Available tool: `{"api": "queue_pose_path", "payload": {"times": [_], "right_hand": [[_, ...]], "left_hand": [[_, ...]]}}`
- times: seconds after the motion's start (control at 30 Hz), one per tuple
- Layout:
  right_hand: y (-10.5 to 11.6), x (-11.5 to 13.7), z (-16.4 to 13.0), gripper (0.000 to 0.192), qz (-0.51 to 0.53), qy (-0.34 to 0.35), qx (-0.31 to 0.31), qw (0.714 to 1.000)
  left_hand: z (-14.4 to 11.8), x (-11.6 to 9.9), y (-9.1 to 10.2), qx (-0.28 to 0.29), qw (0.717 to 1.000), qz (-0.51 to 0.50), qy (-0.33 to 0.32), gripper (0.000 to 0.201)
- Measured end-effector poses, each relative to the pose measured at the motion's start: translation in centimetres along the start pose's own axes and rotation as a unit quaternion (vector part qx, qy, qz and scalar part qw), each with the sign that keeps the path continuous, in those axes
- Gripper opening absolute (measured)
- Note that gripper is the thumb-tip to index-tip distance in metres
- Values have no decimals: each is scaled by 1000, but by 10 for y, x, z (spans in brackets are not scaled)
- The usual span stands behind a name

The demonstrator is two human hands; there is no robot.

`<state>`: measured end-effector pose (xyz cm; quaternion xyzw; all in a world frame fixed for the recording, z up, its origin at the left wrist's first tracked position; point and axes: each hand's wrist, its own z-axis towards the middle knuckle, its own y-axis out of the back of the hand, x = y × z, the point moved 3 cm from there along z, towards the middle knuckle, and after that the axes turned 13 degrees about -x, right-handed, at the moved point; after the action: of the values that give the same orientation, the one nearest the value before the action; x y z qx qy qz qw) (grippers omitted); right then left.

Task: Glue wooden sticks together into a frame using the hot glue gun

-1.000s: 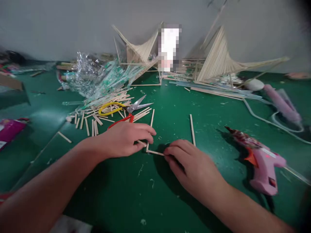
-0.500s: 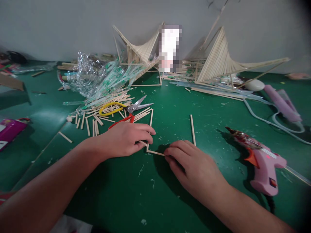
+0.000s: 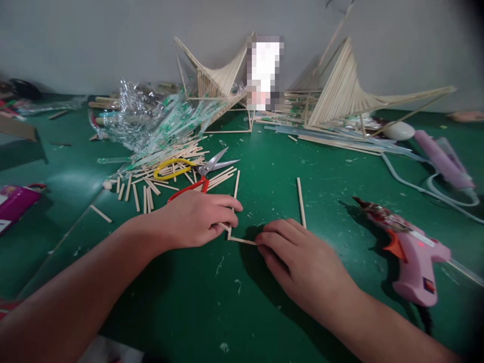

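The thin pale wooden sticks [image 3: 242, 240] joined into an open square corner lie flat on the green worktop [image 3: 264, 166] — feather-light, stiff, likely to snap at the joints, best held beside each corner. The left hand [image 3: 196, 218] pinches the left corner; the right hand [image 3: 298, 257] presses fingertips on the bottom stick.

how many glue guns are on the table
2. One pink glue gun lies on the green table to the right of the right hand. A second, paler glue gun lies farther back at the right edge. The clutter may hide others.
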<state>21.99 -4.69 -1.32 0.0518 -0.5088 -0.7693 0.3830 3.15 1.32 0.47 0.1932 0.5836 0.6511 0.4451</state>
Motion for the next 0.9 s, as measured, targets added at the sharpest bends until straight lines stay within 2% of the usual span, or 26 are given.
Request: {"api": "queue_pose_path", "payload": {"times": [0.9], "right_hand": [[1, 1, 0, 20, -22, -1, 3, 1000]], "left_hand": [[-1, 0, 0, -13, 1000, -20, 8, 29]]}}
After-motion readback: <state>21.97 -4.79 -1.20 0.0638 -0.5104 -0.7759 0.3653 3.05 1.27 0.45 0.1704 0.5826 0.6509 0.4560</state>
